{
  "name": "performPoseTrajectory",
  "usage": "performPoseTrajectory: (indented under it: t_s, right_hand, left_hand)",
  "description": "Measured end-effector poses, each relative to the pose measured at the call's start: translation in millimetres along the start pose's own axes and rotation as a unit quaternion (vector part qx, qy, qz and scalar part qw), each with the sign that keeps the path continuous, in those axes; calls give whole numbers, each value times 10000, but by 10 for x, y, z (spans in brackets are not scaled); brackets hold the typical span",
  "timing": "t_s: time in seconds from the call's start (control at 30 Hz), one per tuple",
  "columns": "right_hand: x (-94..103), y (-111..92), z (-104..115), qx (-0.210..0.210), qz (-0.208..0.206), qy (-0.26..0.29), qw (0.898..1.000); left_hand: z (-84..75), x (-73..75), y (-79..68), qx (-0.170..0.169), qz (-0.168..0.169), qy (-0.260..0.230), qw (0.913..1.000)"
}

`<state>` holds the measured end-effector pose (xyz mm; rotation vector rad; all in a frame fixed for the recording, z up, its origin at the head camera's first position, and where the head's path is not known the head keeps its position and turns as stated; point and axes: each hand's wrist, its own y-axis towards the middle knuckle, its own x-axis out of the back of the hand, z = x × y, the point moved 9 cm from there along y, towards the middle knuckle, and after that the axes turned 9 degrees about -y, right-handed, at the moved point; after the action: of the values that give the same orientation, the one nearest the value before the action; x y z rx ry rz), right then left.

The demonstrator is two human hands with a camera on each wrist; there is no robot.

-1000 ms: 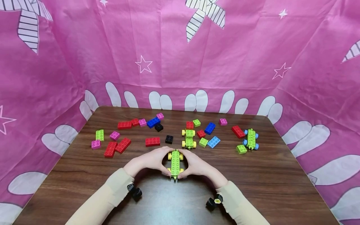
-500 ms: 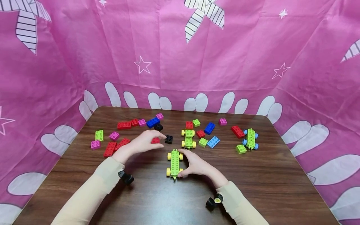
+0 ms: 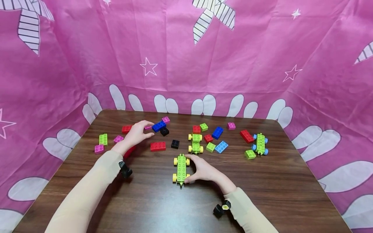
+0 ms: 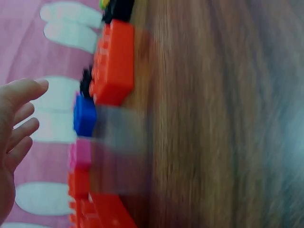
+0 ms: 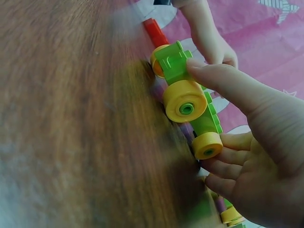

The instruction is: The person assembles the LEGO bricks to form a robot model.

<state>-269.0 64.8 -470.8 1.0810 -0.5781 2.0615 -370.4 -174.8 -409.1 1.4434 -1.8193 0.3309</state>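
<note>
A long lime-green toy car base (image 3: pixel 181 169) with yellow wheels stands on the table, its studs facing up. My right hand (image 3: pixel 204 169) grips it from the right side, thumb at the near end and fingers at the far end. In the right wrist view the thumb (image 5: pixel 218 78) lies on the green end above a yellow wheel. My left hand (image 3: pixel 136 135) reaches over the left group of bricks, fingertips right by a dark blue brick (image 3: pixel 159 126). The left wrist view shows its fingers (image 4: pixel 21 130) parted, with nothing between them. A pink brick is partly hidden behind that hand.
Beside the blue brick lie black bricks (image 3: pixel 164 131) and a pink one (image 3: pixel 165 120). A red brick (image 3: pixel 158 146) sits nearer. A second yellow-wheeled car (image 3: pixel 196 143) and loose bricks are beyond the base. A blue-wheeled car (image 3: pixel 260 144) stands at right.
My left hand has let go of the car base and moved away to the far left, up to the blue brick. The right hand has stayed on the base.
</note>
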Motion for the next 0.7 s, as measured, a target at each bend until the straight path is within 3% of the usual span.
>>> performPoseTrajectory:
  t_s: [0.23,0.7]
  right_hand:
    - [-1,-5,-24,-46,1,48,10000]
    - [-2,-15,-9,-102,54,92,9999]
  left_hand:
    - [264,16,125,305,141,231,9992]
    - [548,-52,281,663,536,363,9957]
